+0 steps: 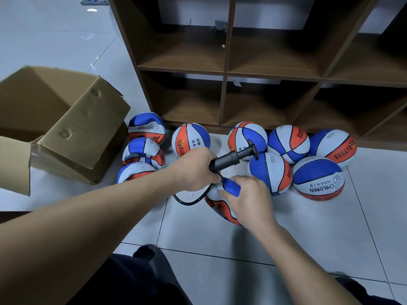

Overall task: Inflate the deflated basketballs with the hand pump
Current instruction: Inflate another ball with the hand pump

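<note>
While the left hand (193, 170) grips the pump (229, 158), the right hand (246, 194) pinches and half hides a deflated ball (220, 208)

Open cardboard box (61, 119) beside wooden shelf unit (226, 73)

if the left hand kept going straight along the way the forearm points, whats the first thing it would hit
Probably the round basketball just beyond it. The left hand grips the black pump, whose handle end already reaches toward that ball and the one behind. Depth is unclear from this single view, so it might pass above them.
</note>
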